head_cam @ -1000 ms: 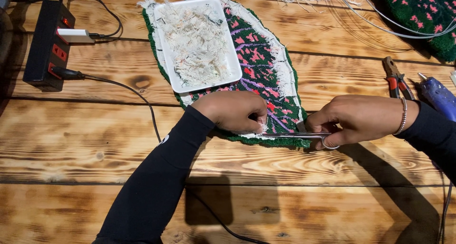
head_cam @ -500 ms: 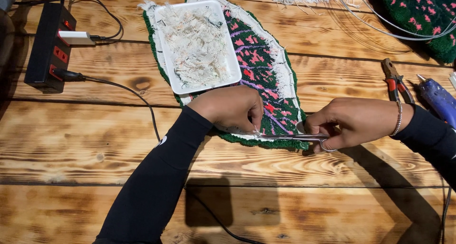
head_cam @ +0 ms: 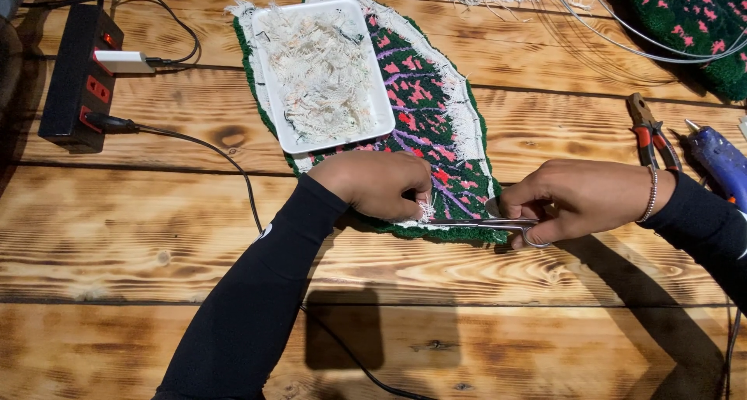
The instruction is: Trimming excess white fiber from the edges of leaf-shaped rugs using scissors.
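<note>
Wooden table: rug edge fringe now pinched higher by left hand; scissors gripped by right hand, barely shifted.

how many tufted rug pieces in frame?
2, maybe more past the top edge. A leaf-shaped tufted piece lies mid-table under the white tray, with the left hand on its near edge and the right hand working scissors there. A second tufted piece sits top right, cropped.
</note>
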